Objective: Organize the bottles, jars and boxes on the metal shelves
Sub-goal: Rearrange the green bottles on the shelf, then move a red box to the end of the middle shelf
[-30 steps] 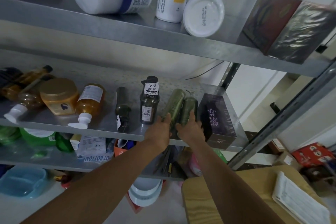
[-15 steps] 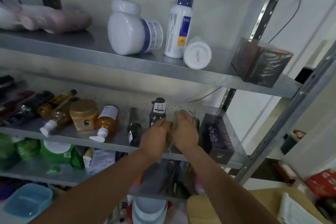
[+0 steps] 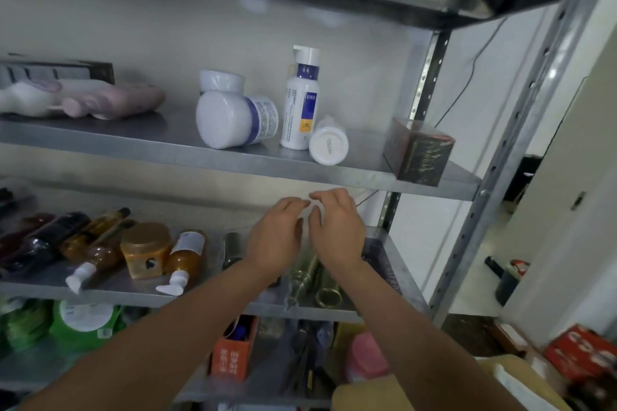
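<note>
My left hand and my right hand hover side by side, fingers spread and empty, between the middle shelf and the upper shelf. Below them two green bottles lie on the middle shelf beside a dark purple box. On the upper shelf a white jar lies on its side, a white pump bottle stands upright, a small white bottle lies down, and a dark box sits at the right end.
Amber bottles, a gold-lidded jar and dark bottles lie on the middle shelf's left. Pink and white bottles lie on the upper shelf's left. Green pouches and an orange box fill the lowest shelf.
Both hands have let go of the green bottles and risen toward the upper shelf. The view has tilted upward.
</note>
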